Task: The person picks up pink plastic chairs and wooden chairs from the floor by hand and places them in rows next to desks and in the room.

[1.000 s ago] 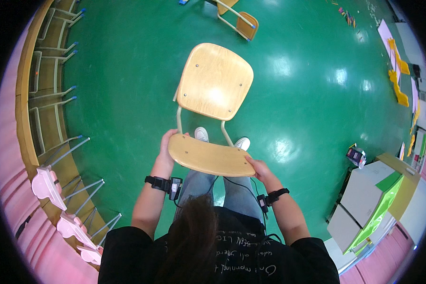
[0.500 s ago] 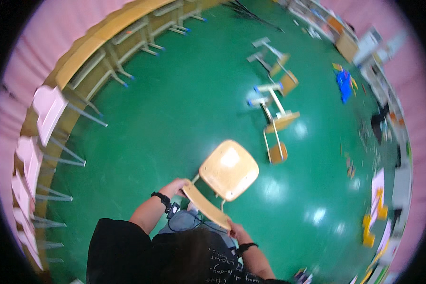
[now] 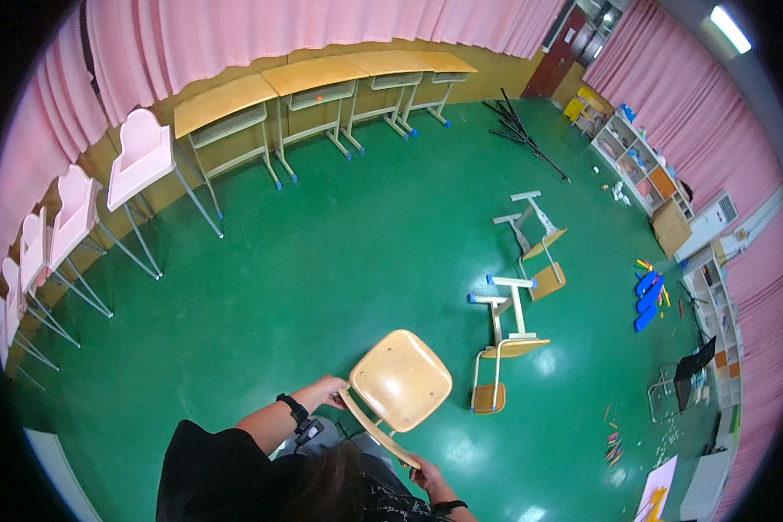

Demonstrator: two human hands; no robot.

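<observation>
A wooden chair (image 3: 400, 380) with a pale, rounded seat stands upright directly in front of me, its curved backrest (image 3: 377, 430) towards my body. My left hand (image 3: 328, 391) is closed round the left end of that backrest. At its other end, my right hand (image 3: 428, 477) grips the edge with the fingers partly hidden. Most of the chair's legs are out of sight under the seat. To the right, a tipped-over chair (image 3: 507, 348) lies on the green floor, and another overturned chair (image 3: 546, 248) lies behind it.
Wooden desks (image 3: 317, 76) line the far left wall under pink curtains. Several pink high chairs (image 3: 141, 161) stand at the left. Black poles (image 3: 522, 135) lie at the back. On the right are blue pieces (image 3: 648, 296), scattered sticks (image 3: 614, 448), a black folding chair (image 3: 689, 372) and white shelves (image 3: 626, 152).
The view has lifted and swung, showing more of the far wall and curtains. Both hands keep their hold on the chair's backrest; the chair appears lower in the picture.
</observation>
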